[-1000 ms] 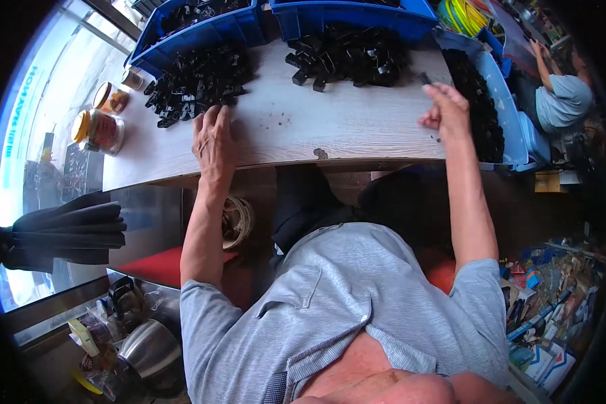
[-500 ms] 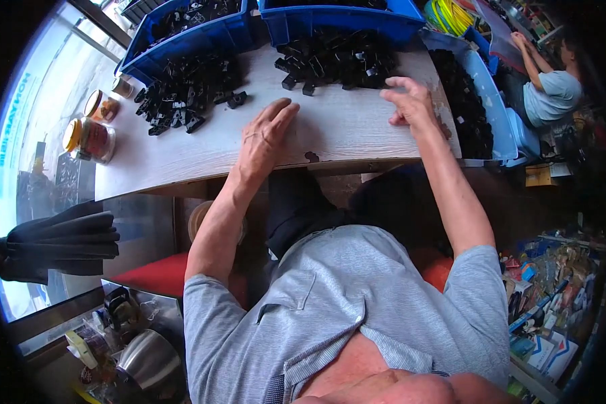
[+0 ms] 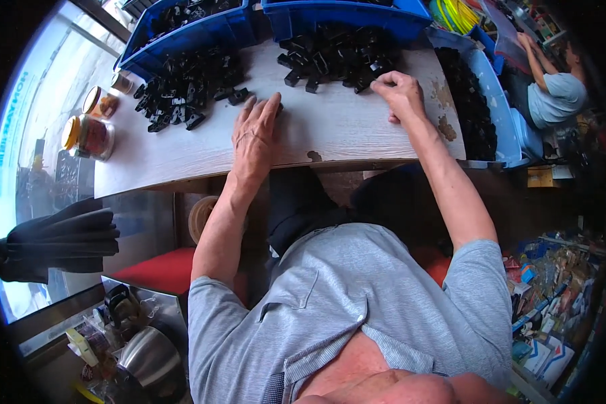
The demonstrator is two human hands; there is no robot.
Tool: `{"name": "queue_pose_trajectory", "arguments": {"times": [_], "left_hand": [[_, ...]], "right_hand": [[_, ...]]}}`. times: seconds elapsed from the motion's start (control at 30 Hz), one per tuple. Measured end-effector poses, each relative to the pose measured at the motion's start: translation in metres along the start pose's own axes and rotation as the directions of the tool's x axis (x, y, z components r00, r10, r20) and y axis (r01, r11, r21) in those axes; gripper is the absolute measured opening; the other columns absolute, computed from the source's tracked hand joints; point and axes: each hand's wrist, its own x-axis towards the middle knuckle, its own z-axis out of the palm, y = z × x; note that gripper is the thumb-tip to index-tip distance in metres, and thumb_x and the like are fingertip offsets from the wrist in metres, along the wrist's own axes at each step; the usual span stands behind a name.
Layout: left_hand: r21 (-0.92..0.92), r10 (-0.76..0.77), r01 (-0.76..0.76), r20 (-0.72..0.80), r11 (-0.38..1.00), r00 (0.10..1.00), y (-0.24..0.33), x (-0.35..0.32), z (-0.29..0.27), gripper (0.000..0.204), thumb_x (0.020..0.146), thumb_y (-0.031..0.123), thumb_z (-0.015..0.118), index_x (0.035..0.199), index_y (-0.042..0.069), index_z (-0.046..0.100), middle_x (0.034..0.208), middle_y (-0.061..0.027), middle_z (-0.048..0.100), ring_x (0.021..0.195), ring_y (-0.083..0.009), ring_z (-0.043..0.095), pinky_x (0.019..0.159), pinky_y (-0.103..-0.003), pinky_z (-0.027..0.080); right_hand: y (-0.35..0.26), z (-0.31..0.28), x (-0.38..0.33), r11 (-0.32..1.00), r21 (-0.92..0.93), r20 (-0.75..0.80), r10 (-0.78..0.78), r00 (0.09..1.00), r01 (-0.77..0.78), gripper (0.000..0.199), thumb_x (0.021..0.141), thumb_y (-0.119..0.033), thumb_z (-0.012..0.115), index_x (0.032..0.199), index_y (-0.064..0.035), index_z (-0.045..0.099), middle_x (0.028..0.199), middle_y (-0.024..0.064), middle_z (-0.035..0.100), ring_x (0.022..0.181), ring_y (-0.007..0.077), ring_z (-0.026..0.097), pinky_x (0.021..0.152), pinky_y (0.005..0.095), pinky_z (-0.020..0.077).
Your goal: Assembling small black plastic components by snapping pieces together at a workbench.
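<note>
My left hand (image 3: 253, 131) is over the pale wooden tabletop, its fingers stretched forward and a little apart. A small dark bit shows beside its fingertips; whether the hand touches it is hidden. Farther right, my right hand (image 3: 404, 101) has its fingers drawn together at the near edge of a pile of small black plastic parts (image 3: 323, 60). Its fingertips meet that edge, but what lies between them is not plain. A second pile of black parts (image 3: 188, 91) lies ahead and left of my left hand, with one part (image 3: 238, 97) at its near right edge.
Two blue bins, one at far left (image 3: 188, 37) and one at far right (image 3: 343, 20), stand behind the piles. Lidded jars (image 3: 91, 138) sit at the table's left end. Beyond its right edge is a pale blue bin (image 3: 495, 108) of black parts. Another person (image 3: 555, 94) sits at far right.
My right hand has moved slightly left to the pile's near edge, and its spread fingers have drawn together. My left hand has shifted a little left, with its fingers now pointing more forward.
</note>
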Motion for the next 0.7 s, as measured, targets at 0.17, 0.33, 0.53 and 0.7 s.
{"name": "queue_pose_trajectory", "arguments": {"times": [0.17, 0.33, 0.53, 0.7], "left_hand": [[-0.010, -0.053, 0.053, -0.101, 0.999, 0.993, -0.010, -0.003, 0.000, 0.042, 0.086, 0.010, 0.069, 0.127, 0.008, 0.063, 0.118, -0.0144, 0.069, 0.116, -0.0353, 0.061, 0.102, -0.043, 0.046], [0.025, -0.060, 0.062, -0.057, 0.998, 0.997, 0.001, 0.005, -0.004, 0.033, 0.086, 0.011, 0.071, 0.118, 0.007, 0.066, 0.115, -0.0126, 0.070, 0.112, -0.0346, 0.062, 0.097, -0.043, 0.048], [0.003, -0.024, 0.024, -0.067, 1.000, 0.997, 0.002, 0.009, 0.002, 0.032, 0.085, 0.011, 0.071, 0.117, 0.009, 0.066, 0.111, -0.0120, 0.071, 0.108, -0.0340, 0.063, 0.095, -0.044, 0.048], [-0.172, -0.080, 0.067, -0.071, 0.983, 0.994, 0.013, 0.012, 0.005, 0.032, 0.086, 0.007, 0.069, 0.117, 0.009, 0.067, 0.102, -0.0132, 0.071, 0.091, -0.0330, 0.067, 0.083, -0.039, 0.053]], "right_hand": [[0.007, -0.002, 0.000, 0.994, 0.056, -0.015, -0.095, 0.995, 0.096, 0.034, 0.082, -0.019, 0.078, 0.113, -0.0079, 0.069, 0.063, 0.0018, 0.057, 0.041, 0.0087, 0.046, 0.037, 0.0266, 0.0403], [0.001, -0.001, -0.002, 0.991, 0.026, 0.046, -0.133, 0.990, 0.131, 0.035, 0.083, -0.018, 0.076, 0.117, -0.0103, 0.070, 0.062, 0.0023, 0.058, 0.039, 0.0086, 0.046, 0.036, 0.0275, 0.0394], [0.000, 0.005, 0.002, 0.993, -0.012, 0.094, -0.116, 0.989, 0.117, 0.022, 0.085, -0.020, 0.074, 0.104, -0.0101, 0.071, 0.060, 0.0008, 0.057, 0.039, 0.0083, 0.047, 0.036, 0.0274, 0.0400], [0.000, 0.001, -0.005, 0.993, 0.047, 0.108, -0.111, 0.988, 0.106, 0.023, 0.085, -0.027, 0.076, 0.097, -0.0082, 0.071, 0.058, 0.0008, 0.054, 0.039, 0.0097, 0.047, 0.036, 0.0274, 0.0403]]}}
